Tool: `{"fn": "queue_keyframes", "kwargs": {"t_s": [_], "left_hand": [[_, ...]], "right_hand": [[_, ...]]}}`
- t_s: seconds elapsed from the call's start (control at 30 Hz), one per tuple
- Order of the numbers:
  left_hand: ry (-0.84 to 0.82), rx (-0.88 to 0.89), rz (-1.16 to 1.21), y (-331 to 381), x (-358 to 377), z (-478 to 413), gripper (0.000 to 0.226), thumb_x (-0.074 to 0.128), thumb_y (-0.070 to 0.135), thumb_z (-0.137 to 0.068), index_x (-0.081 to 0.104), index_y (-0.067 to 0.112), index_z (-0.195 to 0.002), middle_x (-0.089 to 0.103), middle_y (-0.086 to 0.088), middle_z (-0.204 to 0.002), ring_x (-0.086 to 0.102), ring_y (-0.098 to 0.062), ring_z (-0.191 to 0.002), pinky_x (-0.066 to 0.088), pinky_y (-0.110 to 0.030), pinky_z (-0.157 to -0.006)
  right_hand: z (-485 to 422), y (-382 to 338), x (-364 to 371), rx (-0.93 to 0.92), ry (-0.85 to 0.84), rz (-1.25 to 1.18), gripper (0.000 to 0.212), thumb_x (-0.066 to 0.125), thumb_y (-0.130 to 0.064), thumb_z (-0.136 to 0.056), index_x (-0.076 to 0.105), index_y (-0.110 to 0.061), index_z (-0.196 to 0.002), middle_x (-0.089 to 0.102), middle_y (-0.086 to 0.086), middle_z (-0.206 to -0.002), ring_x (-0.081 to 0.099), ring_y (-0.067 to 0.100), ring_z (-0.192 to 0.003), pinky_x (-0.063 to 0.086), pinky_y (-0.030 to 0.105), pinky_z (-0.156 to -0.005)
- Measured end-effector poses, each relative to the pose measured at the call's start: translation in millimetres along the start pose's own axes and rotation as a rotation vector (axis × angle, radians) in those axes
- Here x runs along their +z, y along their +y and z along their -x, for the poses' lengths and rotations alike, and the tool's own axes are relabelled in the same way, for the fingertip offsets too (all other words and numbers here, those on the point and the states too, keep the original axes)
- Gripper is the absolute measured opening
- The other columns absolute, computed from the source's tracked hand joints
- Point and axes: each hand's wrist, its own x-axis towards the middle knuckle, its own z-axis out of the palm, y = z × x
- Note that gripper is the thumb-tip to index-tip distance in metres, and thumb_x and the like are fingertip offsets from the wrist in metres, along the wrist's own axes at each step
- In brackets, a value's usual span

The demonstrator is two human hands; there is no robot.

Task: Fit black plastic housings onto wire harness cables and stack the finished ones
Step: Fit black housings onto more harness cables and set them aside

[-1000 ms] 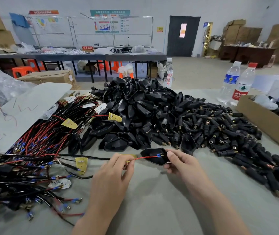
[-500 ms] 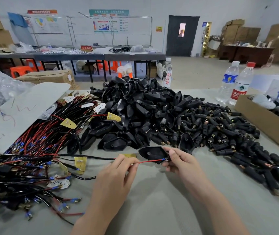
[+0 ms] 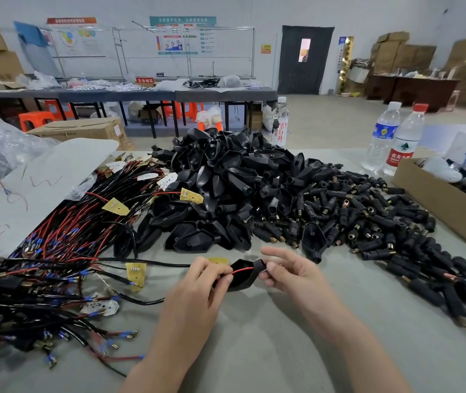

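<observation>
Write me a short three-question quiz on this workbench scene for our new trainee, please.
1. True or false: the left hand pinches a red wire.
2. Fill in the blank: the ___ hand grips the narrow end of the black housing.
3. The two water bottles stand: A at the far left; B beside the cardboard box; C between the hands.
Key: 1 true; 2 right hand; 3 B.
</observation>
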Motion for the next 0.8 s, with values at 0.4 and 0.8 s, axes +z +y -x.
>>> {"fn": "queue_keyframes", "kwargs": {"t_s": [0.4, 0.8], "left_hand": [[-0.098, 0.076, -0.210, -0.5, 4.1, 0.6, 0.052, 0.050, 0.056, -0.084, 0.064, 0.025, -0.123, 0.067, 0.015, -0.109, 0.063, -0.012, -0.102, 0.043, -0.027, -0.092], [-0.084, 0.027, -0.319, -2.8, 0.7, -2.1, 0.055, 0.053, 0.056, -0.083, 0.067, 0.020, -0.122, 0.065, 0.008, -0.103, 0.062, -0.017, -0.098, 0.049, -0.034, -0.086]], "right_hand": [[6.5, -15.5, 0.9, -0.057, 0.004, 0.008, 0.020, 0.059, -0.003, -0.097, 0.070, -0.015, -0.110, 0.077, 0.008, -0.103, 0.073, 0.018, -0.082, 0.058, 0.025, -0.070], [1.9, -26.5, -28.1, -0.121, 0.400, -0.174, 0.018, 0.054, -0.001, -0.099, 0.066, -0.011, -0.108, 0.078, 0.006, -0.088, 0.071, 0.010, -0.070, 0.058, 0.019, -0.064]]}}
